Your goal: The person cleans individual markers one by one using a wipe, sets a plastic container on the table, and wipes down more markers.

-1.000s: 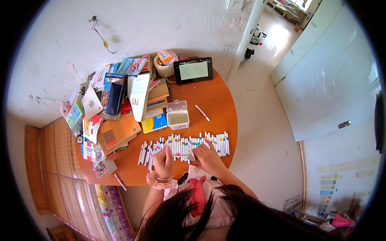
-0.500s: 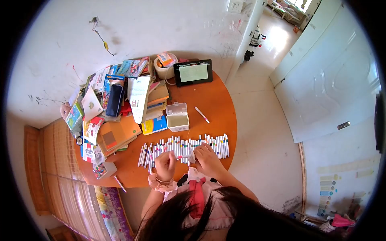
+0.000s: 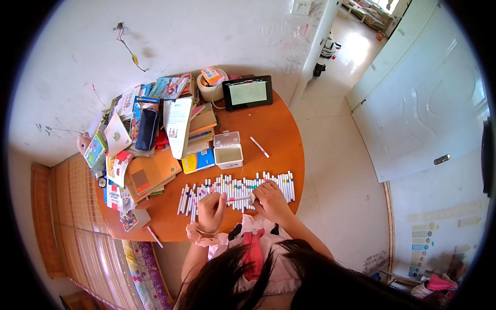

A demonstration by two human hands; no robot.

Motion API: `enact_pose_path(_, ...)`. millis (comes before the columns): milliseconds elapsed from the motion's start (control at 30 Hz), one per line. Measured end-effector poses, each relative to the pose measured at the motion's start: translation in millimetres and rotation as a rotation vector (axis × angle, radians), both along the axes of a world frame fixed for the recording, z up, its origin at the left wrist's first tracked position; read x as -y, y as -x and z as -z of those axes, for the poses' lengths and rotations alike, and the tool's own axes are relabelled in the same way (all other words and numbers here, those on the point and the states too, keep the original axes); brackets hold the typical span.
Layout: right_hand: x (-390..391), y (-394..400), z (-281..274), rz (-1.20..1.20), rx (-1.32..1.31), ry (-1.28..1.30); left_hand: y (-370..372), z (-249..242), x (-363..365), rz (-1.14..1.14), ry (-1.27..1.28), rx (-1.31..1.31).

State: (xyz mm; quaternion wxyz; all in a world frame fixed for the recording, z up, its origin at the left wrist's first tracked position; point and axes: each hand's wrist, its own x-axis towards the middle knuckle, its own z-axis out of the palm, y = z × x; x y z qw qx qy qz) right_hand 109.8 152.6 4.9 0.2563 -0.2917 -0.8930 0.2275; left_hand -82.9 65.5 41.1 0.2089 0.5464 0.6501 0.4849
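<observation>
A white marker with a pink-red band [image 3: 236,198] is held level between my two hands, above a long row of markers [image 3: 227,183]. My left hand [image 3: 211,213] is closed on its left end, thumb along the barrel. My right hand [image 3: 270,201] closes around the other end. A small whitish bit shows at the right fingertips; I cannot make out what it is. The row of white markers with coloured bands lies side by side on the orange table [image 3: 281,134]. Part of the row is hidden beneath my hands.
An open white plastic box [image 3: 228,155] stands behind the row, with a loose marker [image 3: 259,146] to its right. A tablet [image 3: 248,93] stands at the back. Books [image 3: 150,173] and a dark pencil case [image 3: 148,129] are piled left. Another marker [image 3: 154,236] lies at the front-left edge.
My hands have moved slightly apart, the right one shifting up and to the right. More of the marker's barrel shows between them.
</observation>
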Motion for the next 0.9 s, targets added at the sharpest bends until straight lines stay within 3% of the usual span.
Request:
enact_pose_path(133, 9, 15, -8, -0.002, 0.004, -0.040, -13, 8, -2, 0.119, 0.122, -0.108)
enact_pose_path(233, 14, 24, -7, -0.095, -0.094, -0.041, -25, 9, -5, 0.152, 0.145, 0.011)
enact_pose_path(367, 3, 15, -2, -0.090, -0.057, 0.043, -13, 9, -1, -0.004, -0.023, -0.071)
enact_pose_path(400, 1, 10, -1, -0.047, -0.040, 0.038, -11, 6, 4, -0.051, 0.046, -0.007)
enact_pose_path(500, -1, 7, -1, 0.014, -0.016, 0.005, -8, 2, -4, -0.021, -0.094, -0.082)
enact_pose_path(633, 7, 18, -11, -0.011, -0.074, -0.046, -16, 8, -8, 0.119, -0.104, -0.155)
enact_pose_path(700, 8, 21, -12, -0.048, -0.107, -0.050, -23, 3, -6, 0.135, -0.022, -0.055)
enact_pose_path(900, -12, 6, -4, 0.034, -0.086, -0.008, -18, -12, -5, -0.104, -0.111, 0.060)
